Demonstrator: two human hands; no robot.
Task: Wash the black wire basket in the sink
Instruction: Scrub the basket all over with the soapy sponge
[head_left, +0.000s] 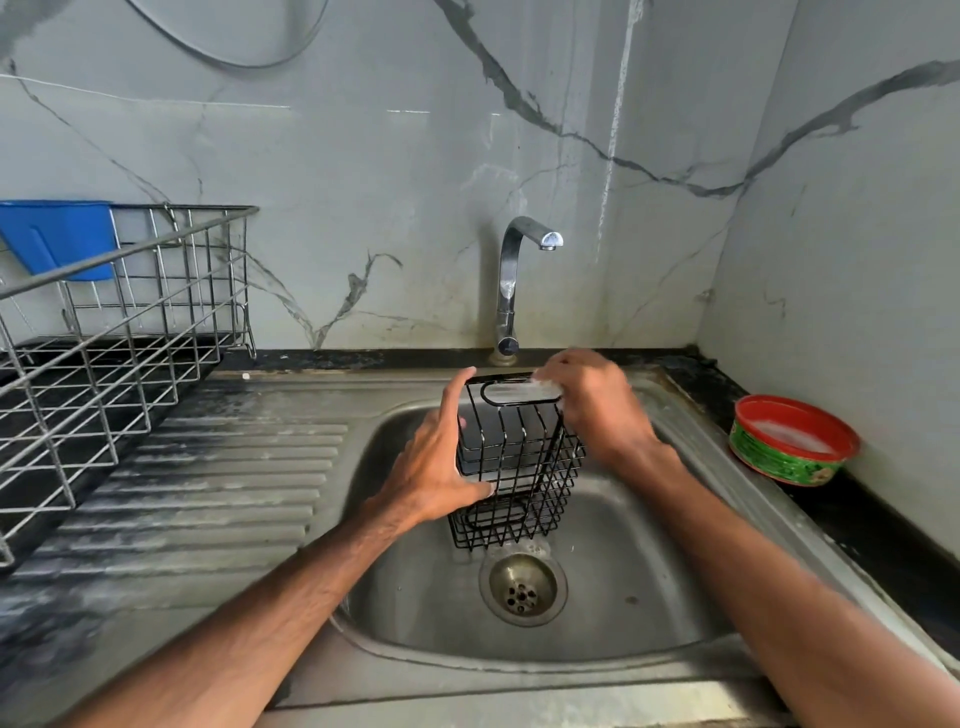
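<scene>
The black wire basket (524, 467) stands on end in the steel sink (649, 597), its lower end just above the drain (522, 587). My left hand (441, 457) grips its left side, thumb at the bottom and fingers reaching over the top edge. My right hand (592, 405) is at the basket's top right corner, fingers curled round a pale, blurred scrubbing pad (545, 387) pressed against the top rim. White suds show along that rim.
The tap (511, 280) stands behind the sink with no water running. A red-rimmed green tub of dish soap (792, 441) sits on the right counter. A steel dish rack (104, 353) with a blue container (57, 239) stands on the ridged drainboard (208, 493) at the left.
</scene>
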